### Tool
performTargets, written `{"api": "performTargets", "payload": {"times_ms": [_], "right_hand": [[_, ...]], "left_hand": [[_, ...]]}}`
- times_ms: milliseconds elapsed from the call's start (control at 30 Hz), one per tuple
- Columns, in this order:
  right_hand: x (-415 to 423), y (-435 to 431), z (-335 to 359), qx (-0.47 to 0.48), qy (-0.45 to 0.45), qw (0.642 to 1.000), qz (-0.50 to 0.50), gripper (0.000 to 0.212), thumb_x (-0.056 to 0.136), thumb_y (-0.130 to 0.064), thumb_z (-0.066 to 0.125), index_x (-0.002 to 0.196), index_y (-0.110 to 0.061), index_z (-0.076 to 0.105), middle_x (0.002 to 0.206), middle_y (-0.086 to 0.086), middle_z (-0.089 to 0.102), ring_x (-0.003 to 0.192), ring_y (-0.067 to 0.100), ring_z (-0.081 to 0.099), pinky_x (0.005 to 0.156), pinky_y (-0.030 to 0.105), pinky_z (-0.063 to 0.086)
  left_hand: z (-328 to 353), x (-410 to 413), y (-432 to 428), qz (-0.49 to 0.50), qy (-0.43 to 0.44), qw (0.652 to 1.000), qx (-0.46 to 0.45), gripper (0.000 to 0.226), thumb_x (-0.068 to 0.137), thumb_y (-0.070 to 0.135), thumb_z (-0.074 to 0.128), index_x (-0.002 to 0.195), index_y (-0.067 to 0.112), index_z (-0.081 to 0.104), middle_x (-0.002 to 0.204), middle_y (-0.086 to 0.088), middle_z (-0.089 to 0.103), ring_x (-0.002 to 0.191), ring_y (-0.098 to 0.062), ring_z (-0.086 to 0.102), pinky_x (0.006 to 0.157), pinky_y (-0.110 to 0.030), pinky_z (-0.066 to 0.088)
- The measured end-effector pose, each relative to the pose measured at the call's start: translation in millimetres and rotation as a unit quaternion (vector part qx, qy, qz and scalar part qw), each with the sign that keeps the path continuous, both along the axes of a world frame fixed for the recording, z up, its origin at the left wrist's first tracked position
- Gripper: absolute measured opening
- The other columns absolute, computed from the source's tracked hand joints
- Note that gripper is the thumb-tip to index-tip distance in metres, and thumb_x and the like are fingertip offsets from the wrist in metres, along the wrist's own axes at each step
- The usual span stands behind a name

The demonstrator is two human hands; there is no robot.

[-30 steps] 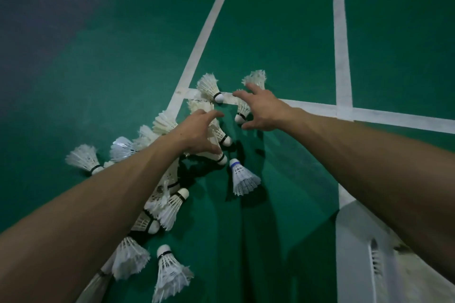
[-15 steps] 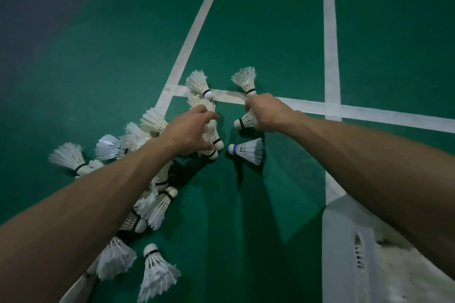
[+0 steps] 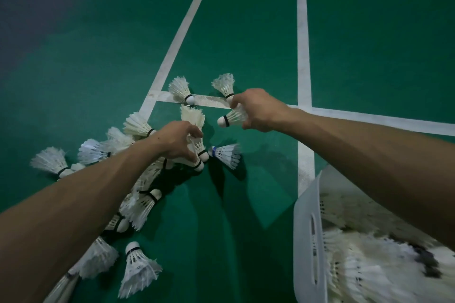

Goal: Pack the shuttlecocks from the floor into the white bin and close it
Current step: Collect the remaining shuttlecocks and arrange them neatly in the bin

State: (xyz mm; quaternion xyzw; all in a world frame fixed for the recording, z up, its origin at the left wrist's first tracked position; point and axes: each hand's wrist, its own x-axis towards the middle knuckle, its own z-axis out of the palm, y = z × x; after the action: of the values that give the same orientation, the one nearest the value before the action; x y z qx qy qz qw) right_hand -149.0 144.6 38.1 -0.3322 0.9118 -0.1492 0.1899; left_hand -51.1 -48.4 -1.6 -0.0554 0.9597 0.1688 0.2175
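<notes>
- The right hand [image 3: 261, 110] was curled round one white feathered shuttlecock [image 3: 232, 118]. Its skirt was in the palm, its rounded cork pointed left, and its long axis ran roughly level across the view.
- The left hand [image 3: 176, 141] gripped a small bunch of shuttlecocks [image 3: 198, 152] by the skirts, with the corks sticking out down and to the right (how many, I could not count).
- The white slotted plastic bin [image 3: 309, 219] sat at lower right, close to the person, with a heap of feathers already inside. The right forearm passed over its far corner.
- The bin therefore lay back and to the right of both hands. The right hand was nearer, and the left would probably have to cross the bare green court floor [image 3: 221, 229] to reach it.
- Loose ones lay about: a blue-banded shuttlecock [image 3: 226, 155] just beside the left hand's bunch, another shuttlecock on the white painted line [image 3: 181, 90] beyond the hands, and a scattered pile [image 3: 145, 206] beside the left forearm.
- By my reckoning packing was well under way but closing was some way off, and no lid was in view.
</notes>
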Motion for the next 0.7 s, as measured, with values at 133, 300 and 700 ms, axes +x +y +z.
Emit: {"api": "performTargets", "payload": {"times_ms": [133, 300, 700], "right_hand": [[1, 13, 13, -0.016, 0.004, 1.000, -0.017, 0.056, 0.078, -0.011, 0.077, 0.129, -0.019, 0.056, 0.132, 0.009, 0.055, 0.113, 0.024, 0.054, 0.089, 0.026, 0.040], [4, 33, 44, -0.069, 0.012, 0.996, -0.055, 0.057, 0.077, -0.012, 0.078, 0.129, -0.019, 0.056, 0.129, 0.006, 0.056, 0.096, 0.017, 0.053, 0.077, 0.022, 0.043], [48, 84, 75, -0.066, 0.055, 0.994, -0.063, 0.053, 0.075, -0.017, 0.080, 0.125, -0.020, 0.060, 0.121, 0.006, 0.061, 0.091, 0.015, 0.048, 0.080, 0.020, 0.038]], "left_hand": [[17, -1, -2, 0.074, 0.056, 0.991, 0.092, 0.058, 0.069, 0.023, 0.083, 0.121, 0.019, 0.060, 0.121, 0.000, 0.060, 0.101, -0.012, 0.053, 0.092, -0.028, 0.040], [45, -3, 4, 0.204, 0.136, 0.935, 0.255, 0.054, 0.068, 0.017, 0.082, 0.118, 0.017, 0.061, 0.112, 0.003, 0.059, 0.098, -0.015, 0.059, 0.070, -0.016, 0.043], [60, 38, 42, 0.280, 0.015, 0.855, 0.437, 0.063, 0.071, 0.004, 0.072, 0.129, 0.019, 0.054, 0.114, -0.015, 0.057, 0.088, -0.031, 0.065, 0.061, -0.032, 0.058]]}}
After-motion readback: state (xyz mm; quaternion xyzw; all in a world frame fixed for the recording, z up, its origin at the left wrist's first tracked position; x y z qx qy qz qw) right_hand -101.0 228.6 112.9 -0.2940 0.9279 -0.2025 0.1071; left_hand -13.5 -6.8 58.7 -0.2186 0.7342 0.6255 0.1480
